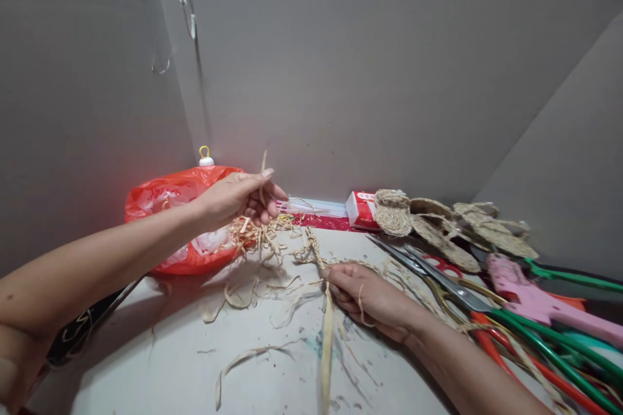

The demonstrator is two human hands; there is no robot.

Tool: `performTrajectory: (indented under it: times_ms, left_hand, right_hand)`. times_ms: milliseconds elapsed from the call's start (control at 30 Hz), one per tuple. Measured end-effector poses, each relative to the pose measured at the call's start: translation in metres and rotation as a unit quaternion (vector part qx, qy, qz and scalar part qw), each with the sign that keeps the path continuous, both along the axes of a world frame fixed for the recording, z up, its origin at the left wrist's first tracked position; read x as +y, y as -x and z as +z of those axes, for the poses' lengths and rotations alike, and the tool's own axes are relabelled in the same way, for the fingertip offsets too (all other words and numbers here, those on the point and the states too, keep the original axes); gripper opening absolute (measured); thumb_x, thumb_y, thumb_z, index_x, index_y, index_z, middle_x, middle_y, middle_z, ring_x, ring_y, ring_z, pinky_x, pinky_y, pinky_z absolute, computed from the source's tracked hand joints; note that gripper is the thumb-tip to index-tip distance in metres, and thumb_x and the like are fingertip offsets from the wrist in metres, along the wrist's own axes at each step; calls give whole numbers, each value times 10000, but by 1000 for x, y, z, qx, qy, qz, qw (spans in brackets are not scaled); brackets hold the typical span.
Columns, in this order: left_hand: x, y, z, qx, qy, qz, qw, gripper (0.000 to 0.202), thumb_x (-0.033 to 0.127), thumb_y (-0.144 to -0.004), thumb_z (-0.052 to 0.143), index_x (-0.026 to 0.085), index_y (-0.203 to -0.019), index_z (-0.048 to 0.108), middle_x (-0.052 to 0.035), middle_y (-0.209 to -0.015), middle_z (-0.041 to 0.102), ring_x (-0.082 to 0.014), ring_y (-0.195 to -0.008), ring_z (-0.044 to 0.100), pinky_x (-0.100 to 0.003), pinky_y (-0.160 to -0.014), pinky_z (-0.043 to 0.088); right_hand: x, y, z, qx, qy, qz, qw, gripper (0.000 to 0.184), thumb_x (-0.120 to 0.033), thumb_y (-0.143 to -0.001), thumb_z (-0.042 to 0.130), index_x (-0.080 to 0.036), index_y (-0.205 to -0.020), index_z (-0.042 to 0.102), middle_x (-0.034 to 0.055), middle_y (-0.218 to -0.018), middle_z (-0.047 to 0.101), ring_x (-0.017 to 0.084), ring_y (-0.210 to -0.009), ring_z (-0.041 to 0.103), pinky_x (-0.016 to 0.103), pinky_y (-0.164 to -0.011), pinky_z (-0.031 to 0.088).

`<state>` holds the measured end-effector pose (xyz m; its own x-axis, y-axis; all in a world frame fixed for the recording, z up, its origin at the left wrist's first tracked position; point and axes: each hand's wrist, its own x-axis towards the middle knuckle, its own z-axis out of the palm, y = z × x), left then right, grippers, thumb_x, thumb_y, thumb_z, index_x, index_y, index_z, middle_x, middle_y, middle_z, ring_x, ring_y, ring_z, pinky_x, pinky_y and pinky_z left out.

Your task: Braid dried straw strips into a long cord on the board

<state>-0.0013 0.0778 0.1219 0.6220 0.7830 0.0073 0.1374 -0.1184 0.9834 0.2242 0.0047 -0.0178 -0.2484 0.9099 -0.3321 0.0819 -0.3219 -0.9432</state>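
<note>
My left hand (pixel 243 201) reaches out over a pile of dried straw strips (pixel 263 237) and pinches one thin strip (pixel 263 168) between thumb and fingers, its end sticking up. My right hand (pixel 370 298) rests on the white table (pixel 160 350) nearer to me, fingers closed on a braided straw cord (pixel 311 249) that runs away towards the pile. A flat straw strip (pixel 326 350) trails from that hand towards the near edge.
A red plastic bag (pixel 170 207) lies at the left by the wall. Woven straw soles (pixel 438 220), a red-and-white box (pixel 361 209), scissors (pixel 448 282), a pink glue gun (pixel 535 298) and green and red handles (pixel 545 350) crowd the right side. Loose strips litter the table.
</note>
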Motion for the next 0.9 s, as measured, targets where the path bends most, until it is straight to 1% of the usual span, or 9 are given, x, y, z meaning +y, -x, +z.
performTrajectory:
  times_ms: [100,200,300,367,400,533,667,800,900]
  left_hand:
    - [-26,9,10,-23,-93,-4,995,362,409,-891,467,99,-876,653,-62,-728,651,-113,-660,598,-242,-643,481]
    - [-44,20,8,88,-126,-101,983,221,293,-830,578,140,-968,659,-61,-864,676,-134,-787,616,-250,-720,487]
    - [-55,31,-8,287,-121,-275,910,320,145,-773,586,193,-1082,656,-55,-937,687,-155,-822,621,-252,-720,482]
    - [-61,37,-16,357,-130,-343,859,461,60,-717,572,248,-1130,650,-35,-959,696,-158,-816,624,-236,-702,472]
    - [-64,39,-18,367,-132,-355,849,510,37,-697,565,275,-1141,647,-23,-968,699,-156,-811,626,-225,-693,466]
    - [-71,43,-8,355,-118,-342,862,485,58,-706,560,281,-1125,660,-17,-937,709,-142,-716,616,-202,-618,447]
    - [-71,30,-5,367,-156,-270,876,307,134,-789,511,199,-1037,681,-19,-843,691,-111,-657,582,-184,-573,411]
    - [-71,2,-37,345,-251,-190,884,173,156,-794,488,152,-799,660,4,-682,636,-84,-571,514,-178,-528,351]
    - [-73,-19,-68,382,-322,-173,849,147,220,-784,517,166,-727,641,-3,-624,616,-93,-513,463,-203,-493,308]
  right_hand:
    - [1,-1,0,5,2,-1,1000,410,-457,-781,585,-198,-548,370,-94,-402,331,24,-312,190,175,-307,90]
    - [1,-1,0,5,0,-5,1000,406,-451,-781,588,-199,-549,370,-93,-404,335,24,-312,192,175,-307,94]
    - [0,-2,-1,0,0,-8,1000,406,-456,-787,583,-198,-553,374,-87,-411,354,24,-312,201,174,-306,95]
    - [-1,-2,-1,1,1,-6,1000,417,-468,-791,576,-198,-547,372,-87,-409,351,24,-312,200,175,-306,92]
    - [-1,-2,0,1,-2,-4,1000,423,-473,-793,572,-198,-543,371,-87,-408,348,24,-314,198,174,-306,93]
    - [-1,-3,0,3,-10,-2,1000,420,-473,-787,576,-200,-541,372,-86,-410,350,27,-320,200,174,-307,105]
    - [0,-4,-2,10,-7,-1,1000,416,-468,-782,586,-201,-545,373,-85,-417,352,27,-323,204,174,-310,104]
    - [0,-3,-2,9,-10,0,1000,413,-471,-785,584,-200,-548,382,-84,-415,357,29,-321,211,172,-302,113]
    - [-1,-3,-1,6,-16,4,1000,425,-472,-778,594,-198,-534,380,-86,-406,347,29,-319,206,172,-299,117]
